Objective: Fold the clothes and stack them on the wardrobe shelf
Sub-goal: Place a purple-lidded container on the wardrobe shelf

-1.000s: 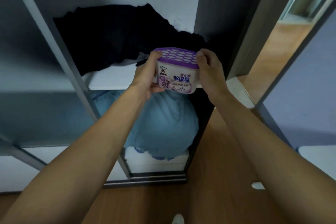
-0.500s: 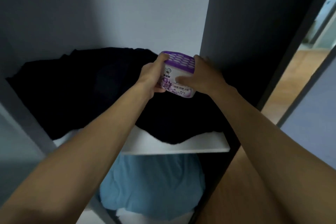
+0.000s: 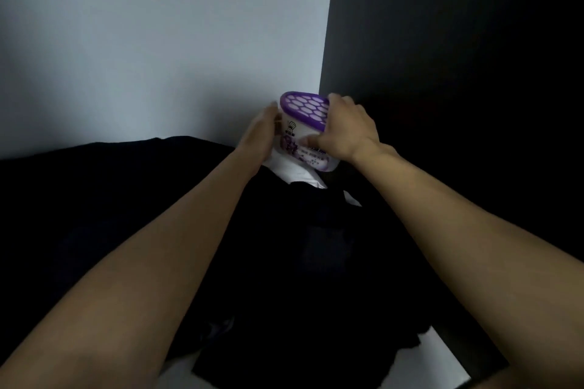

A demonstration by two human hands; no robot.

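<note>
Dark clothes (image 3: 316, 262) heaped on shelf (image 3: 442, 354); left hand (image 3: 260, 136) and right hand (image 3: 347, 129) both grip purple-lidded tub (image 3: 305, 107), tilted, back-right corner.

Head view, close, looking down onto shelf (image 3: 448, 357)

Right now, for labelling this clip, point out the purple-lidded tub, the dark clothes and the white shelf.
purple-lidded tub (image 3: 305, 109), head view, its honeycomb lid.
dark clothes (image 3: 284, 262), head view, middle of the pile.
white shelf (image 3: 437, 358), head view, bare front right corner.
</note>
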